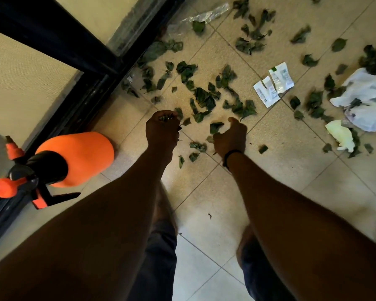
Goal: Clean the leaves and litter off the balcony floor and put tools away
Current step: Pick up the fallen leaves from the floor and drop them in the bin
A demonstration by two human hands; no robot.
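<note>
Grip, left hand (162,129): curled into a fist around a small bunch of dark leaves, a few tips poking out at the top and at the side.
Grip, right hand (230,136): fingers bent, thumb up, pinching one dark green leaf (215,127) just above the floor; black band on the wrist.
Far left: orange spray bottle (74,158) with black collar and orange trigger, lying on its side against the black door frame (59,43).
Centre: scattered leaves (204,98), dark green, crumpled and curled, thickest on the beige tiled floor (291,170) just beyond both hands; a few loose ones between and just below the hands.
Upper centre: clear plastic wrapper (206,16) lying near the frame, one leaf on it.
Right of centre: torn white sachets (274,84), printed grey, flat on the tiles among the leaves.
Far right: crumpled white plastic bag (367,98) with leaves on and around it; pale yellowish scrap (341,135) just beside its lower edge.
Leaves overall: spread across the floor from the door frame to the right edge, none gathered into a heap.
Bottom: bare forearms reaching down, dark shorts below them.
</note>
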